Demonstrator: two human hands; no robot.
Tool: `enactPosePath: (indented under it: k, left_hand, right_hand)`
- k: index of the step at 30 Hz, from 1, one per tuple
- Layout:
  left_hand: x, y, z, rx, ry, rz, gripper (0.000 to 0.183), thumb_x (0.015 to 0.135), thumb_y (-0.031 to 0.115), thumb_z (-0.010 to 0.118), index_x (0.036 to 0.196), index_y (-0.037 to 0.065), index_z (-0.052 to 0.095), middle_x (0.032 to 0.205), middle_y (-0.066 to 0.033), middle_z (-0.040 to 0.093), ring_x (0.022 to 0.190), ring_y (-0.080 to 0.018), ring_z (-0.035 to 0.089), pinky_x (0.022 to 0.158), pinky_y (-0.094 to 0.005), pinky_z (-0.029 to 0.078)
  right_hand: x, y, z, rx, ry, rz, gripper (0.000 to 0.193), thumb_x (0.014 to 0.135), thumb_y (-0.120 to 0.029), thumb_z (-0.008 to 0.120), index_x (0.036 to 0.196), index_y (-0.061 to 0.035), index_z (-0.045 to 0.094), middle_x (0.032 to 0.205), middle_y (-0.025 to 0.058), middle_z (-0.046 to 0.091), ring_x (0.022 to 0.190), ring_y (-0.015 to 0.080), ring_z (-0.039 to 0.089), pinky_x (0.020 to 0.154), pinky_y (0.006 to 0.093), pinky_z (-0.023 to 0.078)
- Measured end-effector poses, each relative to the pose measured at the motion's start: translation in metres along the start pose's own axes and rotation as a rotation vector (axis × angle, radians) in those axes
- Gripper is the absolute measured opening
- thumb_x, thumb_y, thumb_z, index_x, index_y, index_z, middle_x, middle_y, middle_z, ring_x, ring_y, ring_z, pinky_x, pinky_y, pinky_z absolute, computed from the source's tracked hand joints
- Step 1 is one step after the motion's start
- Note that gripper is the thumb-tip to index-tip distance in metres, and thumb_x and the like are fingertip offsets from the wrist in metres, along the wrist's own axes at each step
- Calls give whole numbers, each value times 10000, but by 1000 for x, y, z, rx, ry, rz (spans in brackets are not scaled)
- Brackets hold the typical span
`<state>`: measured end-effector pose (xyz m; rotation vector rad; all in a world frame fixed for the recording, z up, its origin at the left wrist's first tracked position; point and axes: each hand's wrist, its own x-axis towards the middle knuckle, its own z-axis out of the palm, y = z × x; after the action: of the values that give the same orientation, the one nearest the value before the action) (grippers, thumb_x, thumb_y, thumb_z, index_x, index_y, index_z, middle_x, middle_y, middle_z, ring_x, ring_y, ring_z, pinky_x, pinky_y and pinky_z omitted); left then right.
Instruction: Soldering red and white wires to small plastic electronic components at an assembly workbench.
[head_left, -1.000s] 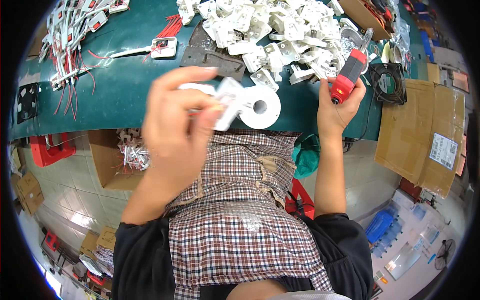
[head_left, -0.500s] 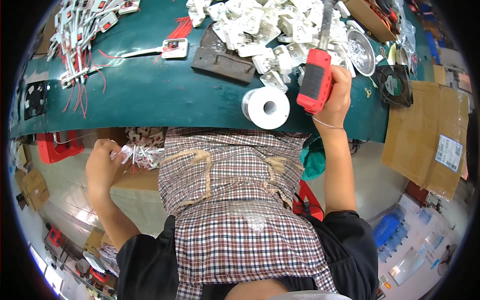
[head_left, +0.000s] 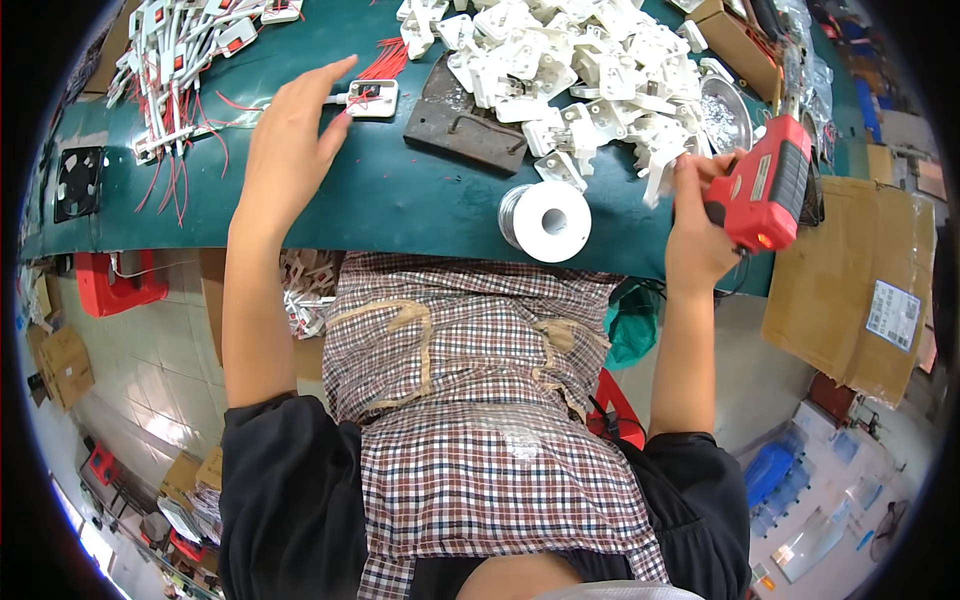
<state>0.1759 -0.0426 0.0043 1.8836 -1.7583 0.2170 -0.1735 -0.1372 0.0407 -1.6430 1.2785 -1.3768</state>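
My left hand (head_left: 285, 150) reaches over the green table with its fingers stretched out, holding nothing. Just past its fingertips lies a white plastic housing (head_left: 372, 98) with a black switch and red wires. In my right hand (head_left: 698, 225) is a red-and-black soldering gun (head_left: 765, 185), tilted toward the right. By the fingertips of that same hand is a white plastic piece (head_left: 660, 172); whether they pinch it I cannot tell. A large heap of white housings (head_left: 590, 70) spreads beyond. Between my hands, at the near edge, stands a spool of solder wire (head_left: 552, 222).
A dark metal block with a handle (head_left: 465, 130) sits before the heap. Wired white assemblies (head_left: 180, 60) pile up at far left. Also around are a metal bowl (head_left: 745, 112), a black fan (head_left: 78, 185), a cardboard sheet (head_left: 850, 290) and an under-table box of finished-looking pieces (head_left: 308, 290).
My left hand has let go of a small white piece over the box below the table and risen onto the tabletop. My right hand has swung the soldering gun right, away from the heap.
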Motion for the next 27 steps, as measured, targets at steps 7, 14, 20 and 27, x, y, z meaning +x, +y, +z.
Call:
enactPosePath:
  k: [7, 14, 20, 27]
  left_hand:
    - [6, 5, 10, -172, -269, -177, 456, 891, 80, 739, 1327, 120, 613, 1065, -71, 634, 980, -240, 644, 865, -369, 518]
    - [0, 17, -2, -215, -25, -263, 246, 911, 68, 682, 1147, 52, 617, 1060, -93, 635, 860, -294, 648, 767, -388, 525]
    - [-3, 56, -42, -1060, -99, -539, 474, 939, 6, 563, 1409, 67, 546, 1180, -57, 622, 985, -102, 610, 798, -241, 509]
    - [-14, 111, -35, -1300, -434, -566, 589, 894, 31, 735, 1437, 62, 508, 1119, -2, 570, 1018, -80, 569, 876, -229, 487]
  right_hand:
    - [-57, -24, 7, -12, -213, 176, 520, 822, -1, 825, 1220, 18, 492, 909, 64, 648, 760, 136, 656, 702, 281, 530]
    - [-61, -24, 20, -462, -185, -262, 560, 799, 25, 827, 1254, 26, 501, 914, 82, 617, 781, 142, 629, 714, 280, 506]
    - [-63, -24, 35, -459, -170, -437, 553, 710, 20, 787, 1196, 33, 524, 1056, 167, 572, 939, 351, 593, 837, 401, 503]
    - [-70, -17, 18, -224, -128, -139, 529, 777, -15, 837, 1188, 22, 507, 1040, 131, 590, 896, 253, 637, 690, 349, 536]
